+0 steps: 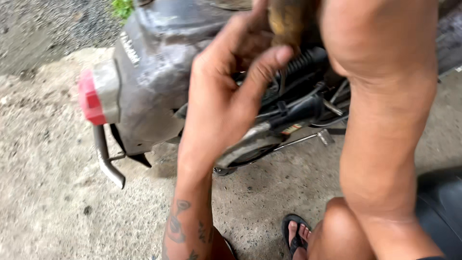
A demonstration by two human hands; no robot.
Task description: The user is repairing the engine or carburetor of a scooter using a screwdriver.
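My left hand (226, 91), on a tattooed forearm, reaches up in the middle of the view with bent, spread fingers. Its fingertips touch a blurred yellow-brown part (288, 21) at the top, and the thumb lies by a black coil spring (308, 60). Nothing shows in its palm. My right forearm (380, 120) rises along the right side, and its hand passes out of the top edge. Both arms are in front of the rear of a grey, dirty motorcycle (144, 72) with a red tail light (89, 98).
A chrome bent bar (108, 161) hangs under the tail. Black cables and a metal arm (250, 144) run below my left hand. My knee (337, 231) and sandalled foot (296, 233) are at the bottom. A black rounded object (440, 207) sits lower right on the concrete ground (48, 192).
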